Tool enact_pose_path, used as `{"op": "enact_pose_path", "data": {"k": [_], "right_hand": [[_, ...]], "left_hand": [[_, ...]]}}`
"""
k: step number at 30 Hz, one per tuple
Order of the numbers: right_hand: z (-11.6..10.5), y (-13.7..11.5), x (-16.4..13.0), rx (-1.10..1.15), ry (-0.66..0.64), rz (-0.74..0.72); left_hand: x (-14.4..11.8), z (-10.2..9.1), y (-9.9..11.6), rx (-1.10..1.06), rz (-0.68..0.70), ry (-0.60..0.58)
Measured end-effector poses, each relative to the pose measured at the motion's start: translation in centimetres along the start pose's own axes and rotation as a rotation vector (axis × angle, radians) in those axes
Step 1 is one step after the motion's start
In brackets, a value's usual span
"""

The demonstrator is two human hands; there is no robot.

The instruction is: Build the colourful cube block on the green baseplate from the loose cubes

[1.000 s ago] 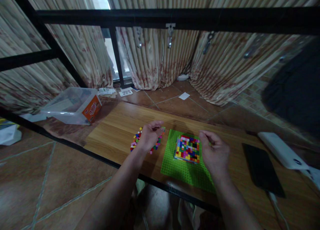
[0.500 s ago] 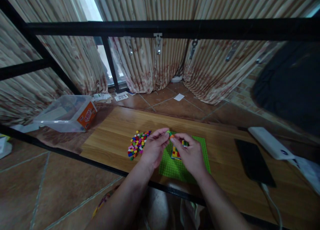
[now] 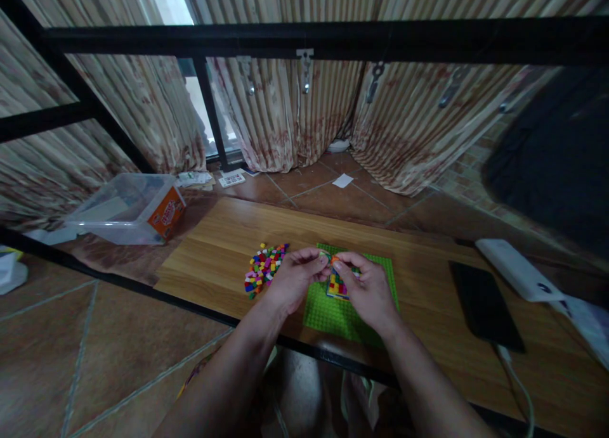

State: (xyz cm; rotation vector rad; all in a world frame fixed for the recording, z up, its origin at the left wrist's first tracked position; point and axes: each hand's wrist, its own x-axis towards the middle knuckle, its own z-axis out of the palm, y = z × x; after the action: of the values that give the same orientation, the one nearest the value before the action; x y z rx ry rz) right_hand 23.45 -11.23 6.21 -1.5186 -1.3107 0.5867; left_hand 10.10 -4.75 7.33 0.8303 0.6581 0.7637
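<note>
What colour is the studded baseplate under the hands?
Bright green baseplate, best seen in the head view.

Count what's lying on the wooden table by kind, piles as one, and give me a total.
Green baseplate: 1
Pile of loose coloured bricks: 1
Built block of bricks: 1
Black flat device: 1
White box: 1
Total: 5

Studded green plastic baseplate (image 3: 333, 311) on smooth wood-grain table (image 3: 223, 260); glossy plastic bricks (image 3: 263, 270); pleated cloth curtains (image 3: 295, 121).
</note>
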Motion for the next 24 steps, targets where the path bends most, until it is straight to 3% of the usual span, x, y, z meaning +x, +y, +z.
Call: {"op": "enact_pose_path", "data": {"k": [5, 8, 11, 15, 24], "right_hand": [[0.3, -0.2, 0.1, -0.120, 0.004, -0.049], [1.4, -0.9, 0.1, -0.401, 0.013, -0.107], [3.3, -1.9, 0.0, -0.697, -0.085, -0.127], [5.8, -2.7, 0.3, -0.961, -0.237, -0.097], [7.1, -2.4, 1.3, -1.047, -0.219, -0.016]], "left_hand": [[0.2, -1.1, 0.8, 0.016, 0.003, 0.097], [0.6, -2.2, 1.7, 0.047, 0.095, 0.256], [0.9, -3.4, 2.5, 0.092, 0.184, 0.367], [0.9, -4.2, 2.9, 0.114, 0.180, 0.380], [0.2, -4.4, 2.9, 0.145, 0.160, 0.372]]}}
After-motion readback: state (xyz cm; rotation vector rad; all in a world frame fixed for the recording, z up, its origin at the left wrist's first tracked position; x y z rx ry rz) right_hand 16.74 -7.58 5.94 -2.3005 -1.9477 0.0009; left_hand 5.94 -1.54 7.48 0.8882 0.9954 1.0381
